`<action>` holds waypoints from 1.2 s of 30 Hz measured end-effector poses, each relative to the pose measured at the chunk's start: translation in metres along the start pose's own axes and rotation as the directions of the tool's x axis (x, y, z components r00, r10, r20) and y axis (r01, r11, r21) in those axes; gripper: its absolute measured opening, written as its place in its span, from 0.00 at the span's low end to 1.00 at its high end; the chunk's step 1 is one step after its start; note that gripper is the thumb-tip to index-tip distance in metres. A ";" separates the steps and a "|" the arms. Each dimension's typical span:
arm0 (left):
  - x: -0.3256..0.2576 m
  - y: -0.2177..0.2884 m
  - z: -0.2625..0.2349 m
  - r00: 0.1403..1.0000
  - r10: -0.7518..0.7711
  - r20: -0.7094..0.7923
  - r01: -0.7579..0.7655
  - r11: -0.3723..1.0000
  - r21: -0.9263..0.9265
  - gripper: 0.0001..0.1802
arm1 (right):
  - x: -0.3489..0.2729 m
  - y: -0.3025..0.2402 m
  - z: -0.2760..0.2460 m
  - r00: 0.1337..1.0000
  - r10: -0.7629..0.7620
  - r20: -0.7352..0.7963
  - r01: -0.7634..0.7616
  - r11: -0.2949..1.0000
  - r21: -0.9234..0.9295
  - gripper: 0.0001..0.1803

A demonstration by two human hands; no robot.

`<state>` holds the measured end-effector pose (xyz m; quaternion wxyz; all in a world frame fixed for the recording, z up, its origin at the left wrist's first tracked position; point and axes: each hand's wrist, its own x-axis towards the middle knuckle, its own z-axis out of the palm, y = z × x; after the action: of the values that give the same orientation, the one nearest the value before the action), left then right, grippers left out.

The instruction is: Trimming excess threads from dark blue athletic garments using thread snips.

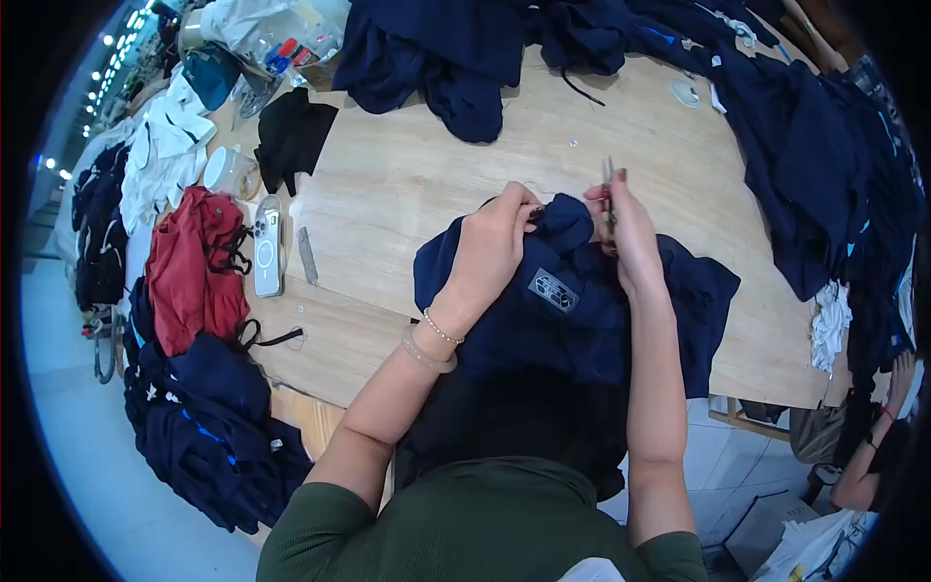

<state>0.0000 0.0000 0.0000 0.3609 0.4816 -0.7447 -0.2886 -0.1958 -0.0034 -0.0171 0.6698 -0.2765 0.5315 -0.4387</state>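
Note:
A navy garment (592,335) lies across the near edge of the table and my lap, with a grey printed patch (554,290) on it. My left hand (493,236) is closed in a pinch on a fold of this cloth. Just to the right, my right hand (630,233) grips small metal thread snips (608,173), their tips pointing away from me. The snips are apart from the fold in my left hand. Part of their handle is hidden by my fingers.
Navy garments are heaped at the far edge (427,48) and along the right (795,165). On the left lie a red garment (199,272), a phone (268,254), a black cloth (294,138) and a white cup (231,173). Another person's hand (904,383) shows at far right.

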 end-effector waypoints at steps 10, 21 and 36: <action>0.011 0.004 -0.005 0.997 0.000 -0.075 0.002 1.000 0.025 0.02 | -0.057 -0.029 0.019 0.758 -0.652 0.023 0.463 0.513 -0.722 0.11; 0.018 0.013 -0.009 0.992 0.079 -0.096 -0.067 0.990 0.127 0.02 | -0.052 -0.045 0.044 0.728 -0.631 0.269 0.417 0.096 -0.904 0.09; 0.022 0.008 -0.013 0.994 0.056 -0.099 -0.048 0.996 0.082 0.02 | -0.050 -0.046 0.049 0.710 -0.626 0.322 0.412 -0.001 -0.911 0.10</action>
<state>0.0004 -0.0187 0.0192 0.3861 0.4900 -0.7485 -0.2246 -0.1647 0.0141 0.0588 0.0933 -0.7557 0.5941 -0.2595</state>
